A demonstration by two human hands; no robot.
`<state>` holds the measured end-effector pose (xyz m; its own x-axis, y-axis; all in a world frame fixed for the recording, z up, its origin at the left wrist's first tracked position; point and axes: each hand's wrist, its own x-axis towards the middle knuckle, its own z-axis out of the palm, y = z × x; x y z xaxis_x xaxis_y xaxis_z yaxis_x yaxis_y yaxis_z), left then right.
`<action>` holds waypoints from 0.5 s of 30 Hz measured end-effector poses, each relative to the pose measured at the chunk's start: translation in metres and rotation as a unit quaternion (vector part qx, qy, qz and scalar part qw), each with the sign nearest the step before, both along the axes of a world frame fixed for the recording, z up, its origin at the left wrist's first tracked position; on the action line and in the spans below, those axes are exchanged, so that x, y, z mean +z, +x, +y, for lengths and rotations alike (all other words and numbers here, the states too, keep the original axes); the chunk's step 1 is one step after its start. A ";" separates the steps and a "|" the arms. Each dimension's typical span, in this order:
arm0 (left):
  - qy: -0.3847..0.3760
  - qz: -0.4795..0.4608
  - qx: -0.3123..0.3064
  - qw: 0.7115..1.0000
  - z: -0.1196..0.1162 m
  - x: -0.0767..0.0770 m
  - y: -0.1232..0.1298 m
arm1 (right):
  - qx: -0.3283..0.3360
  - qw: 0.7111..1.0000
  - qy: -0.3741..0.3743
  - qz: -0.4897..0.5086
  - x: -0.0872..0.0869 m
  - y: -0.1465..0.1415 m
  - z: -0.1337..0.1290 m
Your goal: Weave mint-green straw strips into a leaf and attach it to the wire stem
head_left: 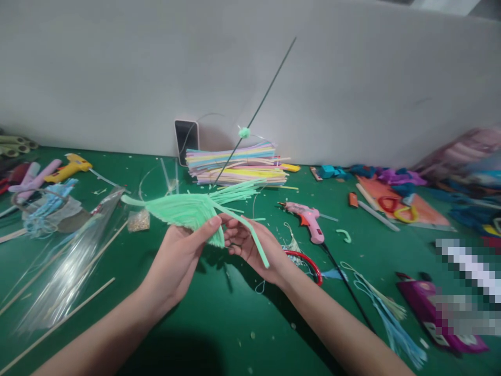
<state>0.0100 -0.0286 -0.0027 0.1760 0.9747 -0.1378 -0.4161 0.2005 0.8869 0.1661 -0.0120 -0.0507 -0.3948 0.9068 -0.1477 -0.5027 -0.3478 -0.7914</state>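
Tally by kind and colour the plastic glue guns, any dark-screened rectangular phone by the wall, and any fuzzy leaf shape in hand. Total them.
Pink plastic glue gun: 1
Yellow plastic glue gun: 1
Dark-screened rectangular phone: 1
Fuzzy mint-green leaf shape: 1
Total: 4

Craft workshop: pink glue gun (313,223), pipe-cleaner bundle (237,166), tassels (401,329), green worktable (274,329).

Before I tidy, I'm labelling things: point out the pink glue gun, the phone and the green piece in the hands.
Pink glue gun (310,218), head view: upper handle.
Phone (188,140), head view: dark screen.
Green piece (187,208), head view: broad fuzzy part.
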 end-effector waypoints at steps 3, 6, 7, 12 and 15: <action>-0.005 0.000 -0.005 1.000 -0.001 0.000 0.000 | 0.064 0.997 -0.015 0.036 0.000 0.010 0.007; -0.004 0.012 -0.014 1.000 -0.001 0.000 -0.001 | 0.091 0.995 0.000 0.044 0.001 0.018 0.008; -0.008 0.014 -0.019 1.000 -0.001 0.000 -0.001 | 0.094 0.994 0.001 0.046 0.001 0.020 0.007; -0.013 0.019 -0.037 0.999 -0.004 0.000 0.001 | 0.112 0.992 -0.001 0.061 0.003 0.021 0.006; 0.000 0.045 -0.066 0.997 -0.006 0.001 0.000 | 0.113 0.992 0.016 0.049 0.006 0.020 0.008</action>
